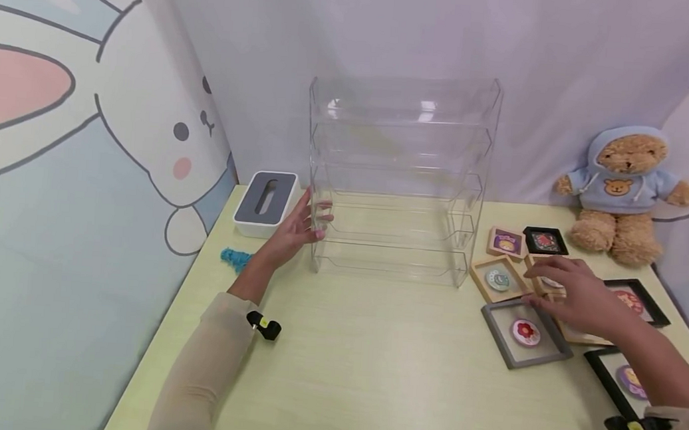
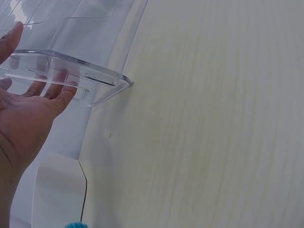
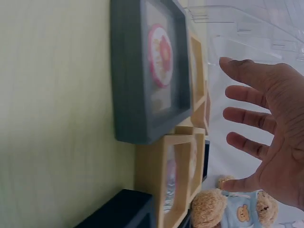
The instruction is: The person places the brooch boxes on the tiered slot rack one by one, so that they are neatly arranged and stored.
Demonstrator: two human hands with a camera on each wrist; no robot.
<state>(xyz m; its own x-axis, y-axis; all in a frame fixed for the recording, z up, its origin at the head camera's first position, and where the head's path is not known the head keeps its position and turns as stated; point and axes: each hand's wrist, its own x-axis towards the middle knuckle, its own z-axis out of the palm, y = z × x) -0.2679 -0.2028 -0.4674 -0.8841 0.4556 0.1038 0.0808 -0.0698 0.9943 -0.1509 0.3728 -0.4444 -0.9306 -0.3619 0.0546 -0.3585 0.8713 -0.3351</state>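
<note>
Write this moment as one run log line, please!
left hand: at clear tiered rack, left side | right hand: over wooden frames, holding nothing | gray frame: on table, flower badge inside

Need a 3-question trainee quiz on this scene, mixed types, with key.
1. Which hand is nearer the clear rack?
2. True or false: in the head view, the teddy bear is right of the rack.
3. Fill in: the badge inside the gray frame shows a red ____.

Key:
1. The left hand.
2. True.
3. Flower.
</note>
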